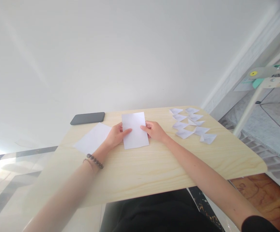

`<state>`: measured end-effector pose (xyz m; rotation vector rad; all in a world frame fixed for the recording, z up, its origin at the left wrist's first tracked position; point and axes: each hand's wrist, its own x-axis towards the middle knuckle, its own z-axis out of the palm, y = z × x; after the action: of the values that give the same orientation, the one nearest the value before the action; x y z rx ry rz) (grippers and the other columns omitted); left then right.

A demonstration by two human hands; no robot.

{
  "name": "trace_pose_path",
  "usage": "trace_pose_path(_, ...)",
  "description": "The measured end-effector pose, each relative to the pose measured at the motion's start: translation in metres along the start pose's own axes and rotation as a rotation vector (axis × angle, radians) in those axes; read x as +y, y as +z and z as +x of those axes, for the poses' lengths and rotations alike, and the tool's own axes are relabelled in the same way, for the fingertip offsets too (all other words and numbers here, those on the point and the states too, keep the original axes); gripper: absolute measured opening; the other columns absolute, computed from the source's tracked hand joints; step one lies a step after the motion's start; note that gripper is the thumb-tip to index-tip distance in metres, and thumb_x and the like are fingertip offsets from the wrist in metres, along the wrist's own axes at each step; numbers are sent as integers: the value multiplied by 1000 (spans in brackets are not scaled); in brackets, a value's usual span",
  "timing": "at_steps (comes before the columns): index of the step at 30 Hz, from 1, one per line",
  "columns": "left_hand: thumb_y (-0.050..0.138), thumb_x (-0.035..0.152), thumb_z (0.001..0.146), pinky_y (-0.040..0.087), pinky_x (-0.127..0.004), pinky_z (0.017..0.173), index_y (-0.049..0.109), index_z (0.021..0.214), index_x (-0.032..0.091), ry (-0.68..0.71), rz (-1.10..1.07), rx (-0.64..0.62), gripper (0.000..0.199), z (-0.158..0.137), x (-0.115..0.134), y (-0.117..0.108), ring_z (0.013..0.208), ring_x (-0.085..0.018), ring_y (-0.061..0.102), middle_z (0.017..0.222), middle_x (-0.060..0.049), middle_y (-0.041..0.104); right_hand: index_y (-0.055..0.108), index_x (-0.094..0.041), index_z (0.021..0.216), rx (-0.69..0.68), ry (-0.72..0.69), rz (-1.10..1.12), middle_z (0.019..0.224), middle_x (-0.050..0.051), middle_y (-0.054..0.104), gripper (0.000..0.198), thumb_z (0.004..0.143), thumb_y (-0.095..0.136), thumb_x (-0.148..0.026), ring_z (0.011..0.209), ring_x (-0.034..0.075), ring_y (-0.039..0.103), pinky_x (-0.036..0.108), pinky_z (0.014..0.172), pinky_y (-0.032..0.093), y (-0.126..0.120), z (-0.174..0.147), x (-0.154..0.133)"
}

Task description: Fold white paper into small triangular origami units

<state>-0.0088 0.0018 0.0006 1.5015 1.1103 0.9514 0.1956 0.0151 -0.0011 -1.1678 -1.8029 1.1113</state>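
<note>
Holding a white sheet (135, 132) over the pale wooden table (142, 177). Grasping its left edge with the left hand (115, 135) and its right edge with the right hand (155, 131), laying the thumbs (146, 130) inward across the front, curling the fingers behind. Stretching both forearms (198, 167) forward, converging between a loose sheet (93, 138) at left and folded papers (184, 133) at right.

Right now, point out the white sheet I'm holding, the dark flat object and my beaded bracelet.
Held white sheet (136, 130): head view, middle of its face.
Dark flat object (87, 118): head view, middle of its top.
Beaded bracelet (95, 160): head view, midway along its visible beads.
</note>
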Motion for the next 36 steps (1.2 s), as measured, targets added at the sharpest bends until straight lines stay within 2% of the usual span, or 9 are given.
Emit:
trace_pose_path(22, 63, 46, 66, 50, -39, 73, 54, 106, 14, -4, -12, 23, 51, -1, 2, 1, 86, -25, 61, 98, -11, 64, 58, -15, 83, 1, -5, 11, 70, 2, 62, 31, 75, 50, -43, 55, 12, 54, 21, 43, 44, 0, 1, 2)
trace_pose_path(30, 64, 45, 67, 50, -39, 73, 57, 105, 14, -85, -143, 7, 50, 0, 3, 0, 84, -25, 62, 92, -10, 67, 56, -19, 99, -41, -6, 118, 75, 3, 64, 36, 75, 51, -44, 59, 13, 58, 22, 47, 46, -2, 2, 5)
trace_pose_path(34, 63, 46, 67, 50, -37, 73, 60, 101, 14, -108, -184, 8, 46, 0, 3, 0, 85, -24, 62, 93, -10, 67, 61, -17, 90, -70, -22, 172, 67, 1, 61, 32, 74, 52, -44, 55, 12, 55, 22, 46, 45, -6, 3, 5)
trace_pose_path(36, 62, 47, 68, 50, -36, 72, 59, 101, 14, -111, -201, 2, 47, 1, 1, 0, 83, -24, 62, 91, -9, 67, 61, -17, 87, -87, -26, 204, 70, 2, 62, 31, 73, 53, -43, 59, 13, 57, 23, 48, 47, -7, 2, 5)
